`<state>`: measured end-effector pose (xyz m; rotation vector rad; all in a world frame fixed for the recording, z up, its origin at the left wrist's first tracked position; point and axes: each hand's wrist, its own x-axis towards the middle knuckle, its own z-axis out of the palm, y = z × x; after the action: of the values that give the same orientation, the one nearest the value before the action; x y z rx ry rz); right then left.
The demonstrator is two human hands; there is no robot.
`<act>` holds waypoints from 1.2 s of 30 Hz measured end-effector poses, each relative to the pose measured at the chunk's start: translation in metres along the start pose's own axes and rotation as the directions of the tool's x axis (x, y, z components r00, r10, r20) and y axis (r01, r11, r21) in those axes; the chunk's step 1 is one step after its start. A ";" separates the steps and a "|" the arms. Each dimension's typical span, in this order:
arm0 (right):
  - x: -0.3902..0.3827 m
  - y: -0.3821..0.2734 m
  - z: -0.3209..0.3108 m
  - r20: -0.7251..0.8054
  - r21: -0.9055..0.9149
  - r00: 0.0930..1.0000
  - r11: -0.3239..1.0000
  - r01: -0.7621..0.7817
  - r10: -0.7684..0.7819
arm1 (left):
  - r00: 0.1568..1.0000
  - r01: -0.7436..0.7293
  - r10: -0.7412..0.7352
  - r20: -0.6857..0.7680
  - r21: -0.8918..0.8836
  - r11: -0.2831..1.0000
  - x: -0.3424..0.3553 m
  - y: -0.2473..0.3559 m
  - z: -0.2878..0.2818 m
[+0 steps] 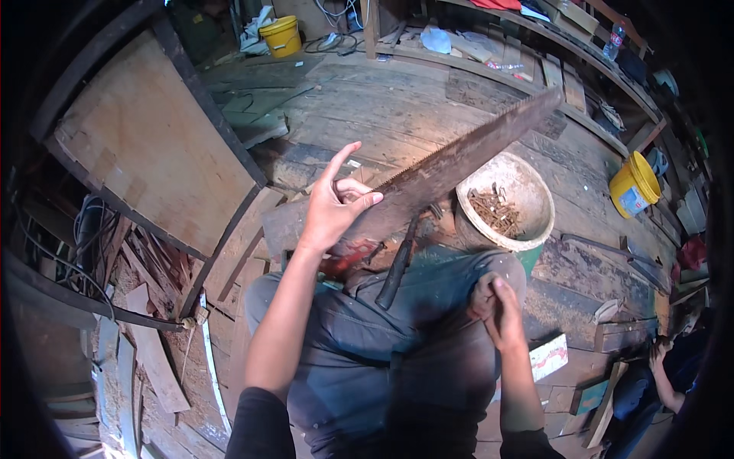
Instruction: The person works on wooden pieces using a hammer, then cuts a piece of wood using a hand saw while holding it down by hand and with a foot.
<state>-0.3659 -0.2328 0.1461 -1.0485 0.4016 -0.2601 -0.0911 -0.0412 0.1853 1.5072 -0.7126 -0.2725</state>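
Observation:
A hand saw (474, 149) with a dark, worn blade slants up to the right, its toothed edge facing away from me. My left hand (336, 203) is at the blade's lower end, thumb and curled fingers closed at the toothed edge, index finger pointing up. The saw's handle end cannot be made out. My right hand (497, 310) rests by my right knee with curled fingers; whether anything is inside them is hidden. A dark-handled hammer (401, 264) lies over my lap, below the blade. Beside my right knee stands a pale bucket (544, 203) with rusty nails (495, 210) in it.
A framed plywood panel (153, 145) stands at left, above scrap wood (157, 348). Yellow buckets (281, 37) (634, 185) stand far back and at right. A shelf (550, 42) runs along the back right. Another person's hand (659, 352) shows at lower right.

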 end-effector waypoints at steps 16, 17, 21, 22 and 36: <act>0.036 0.074 0.093 0.074 0.045 0.989 0.991 0.128 -0.131 | 0.968 -0.124 -0.017 -0.252 -0.533 0.837 -0.040 0.105 0.028; 0.037 0.079 0.092 0.081 0.085 0.982 0.983 0.165 -0.171 | 0.967 -0.133 -0.017 -0.256 -0.556 0.821 -0.042 0.108 0.031; 0.032 0.090 0.084 0.222 0.482 0.971 0.876 -0.031 -0.088 | 0.965 -0.129 -0.024 -0.261 -0.552 0.824 -0.045 0.116 0.044; 0.032 0.088 0.080 0.217 0.462 0.974 0.886 -0.041 -0.068 | 0.964 -0.130 -0.024 -0.265 -0.547 0.827 -0.042 0.116 0.045; 0.043 0.052 0.048 -0.071 0.408 0.985 0.896 0.173 -0.158 | 0.895 -0.285 0.160 -0.416 -0.259 0.923 -0.065 0.131 0.033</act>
<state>-0.3048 -0.1869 0.1127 -0.6593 0.2726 -0.4958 -0.1948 -0.0193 0.2916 1.1137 -0.4898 0.0910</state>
